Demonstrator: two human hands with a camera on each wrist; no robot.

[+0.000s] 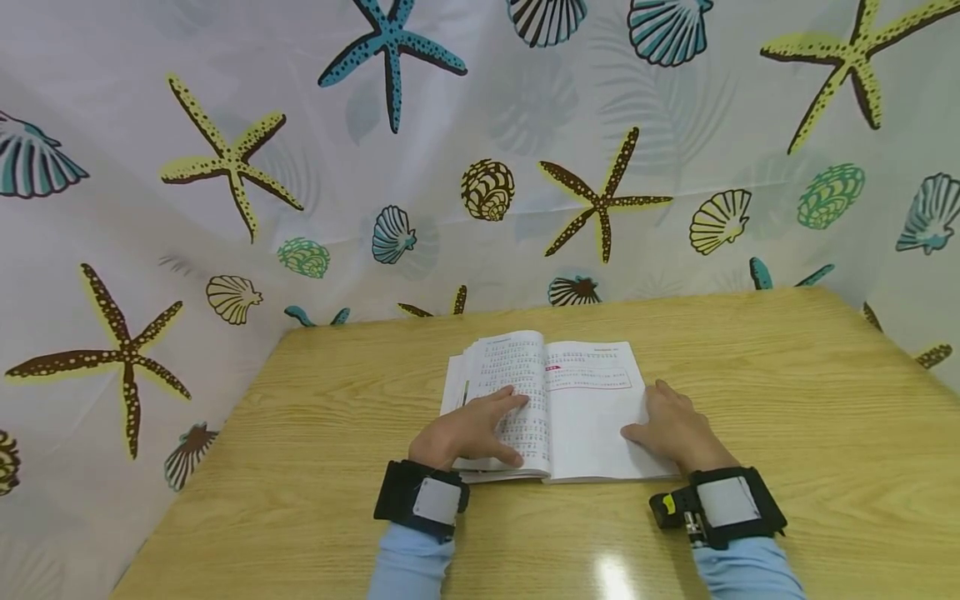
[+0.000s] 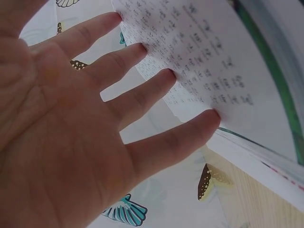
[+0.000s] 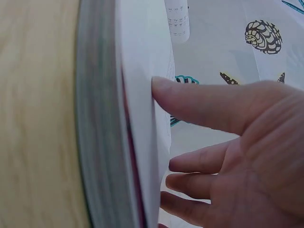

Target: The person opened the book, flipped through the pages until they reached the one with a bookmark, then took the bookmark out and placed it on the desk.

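Note:
An open book (image 1: 588,425) with printed pages lies on the wooden table. Its left page (image 1: 517,367) is full of text and bows upward; the right page has a few lines and a red-outlined box at the top. Over the left page is my left hand (image 1: 476,429), fingers spread and fairly straight. In the left wrist view its fingertips (image 2: 211,118) touch the printed page. My right hand (image 1: 678,429) rests along the book's right edge. Seen from the right wrist, the thumb (image 3: 199,102) touches the page near its edge, the other fingers loosely extended below it.
The wooden table (image 1: 330,400) extends around the book on all sides. Behind it and at both sides hangs a white cloth (image 1: 450,242) printed with starfish and shells. Each wrist wears a black strap (image 1: 420,500) over a light blue sleeve (image 1: 412,562).

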